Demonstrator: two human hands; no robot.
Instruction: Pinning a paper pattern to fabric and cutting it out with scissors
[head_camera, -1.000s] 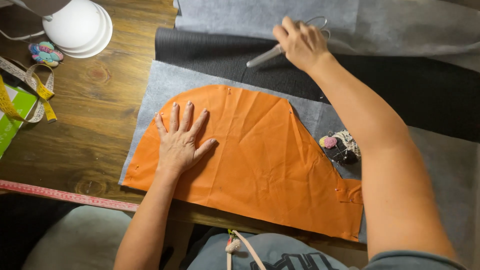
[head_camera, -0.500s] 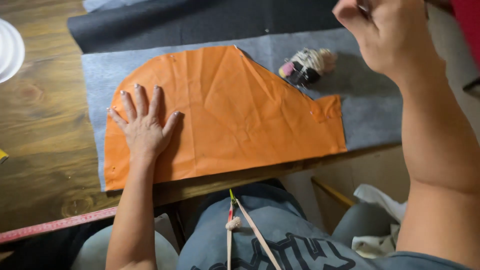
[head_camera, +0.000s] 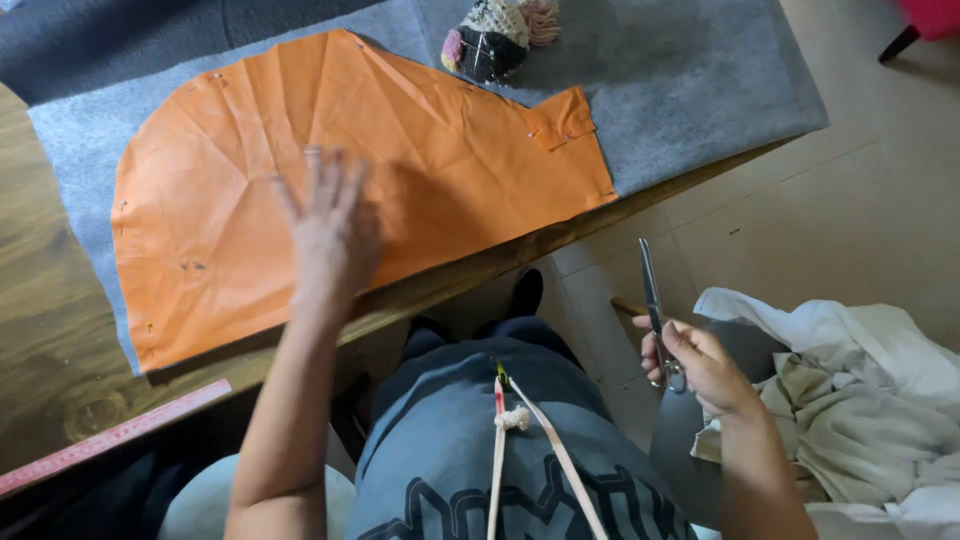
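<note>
An orange fabric pattern piece (head_camera: 240, 190) lies pinned flat on grey felt (head_camera: 690, 100) on a wooden table (head_camera: 40, 330). My left hand (head_camera: 330, 225) hovers just over the orange piece near the table's front edge, fingers spread and blurred, holding nothing. My right hand (head_camera: 700, 365) is down beside my lap, off the table, gripping a pair of silver scissors (head_camera: 655, 310) by the handles with the closed blades pointing up. A crocheted pincushion (head_camera: 495, 35) sits on the felt beyond the orange piece.
A pink measuring tape (head_camera: 110, 435) runs along the table's front left edge. Dark fabric (head_camera: 150, 30) lies at the back. A pile of white cloth (head_camera: 870, 400) sits to my right over the tiled floor (head_camera: 850, 220). A cord hangs down my grey shirt (head_camera: 480, 470).
My right hand has come down from over the table to beside my lap, carrying the scissors. My left hand has lifted off the orange piece. The view has swung right and down.
</note>
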